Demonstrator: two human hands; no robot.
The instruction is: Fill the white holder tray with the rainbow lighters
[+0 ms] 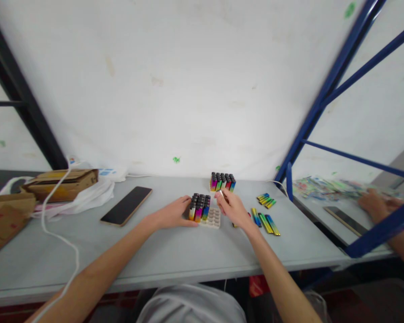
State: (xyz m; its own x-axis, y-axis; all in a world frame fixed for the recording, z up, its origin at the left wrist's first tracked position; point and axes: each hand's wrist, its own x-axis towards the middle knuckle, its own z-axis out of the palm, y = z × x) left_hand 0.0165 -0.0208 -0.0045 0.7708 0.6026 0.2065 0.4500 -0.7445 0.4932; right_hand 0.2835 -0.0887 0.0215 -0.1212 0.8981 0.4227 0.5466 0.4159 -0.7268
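Note:
A white tray [214, 220] with rows of holes lies on the grey table [175, 251], and rainbow-coloured lighters [199, 208] stand upright in its left part. My left hand [173, 213] rests against the tray's left side, fingers curled around it. My right hand [233, 207] hovers over the tray's right end, fingers pinched on a small lighter. A second full block of lighters [222, 181] stands behind, near the wall. Loose lighters [265, 221] lie flat to the right of my right hand.
A dark phone [126, 205] lies left of the tray. Cardboard boxes [61, 183], a plastic bag and a white cable [59, 237] crowd the far left. A blue metal frame [326, 89] rises at right; beyond it another person's hand [377, 204] rests on a neighbouring table.

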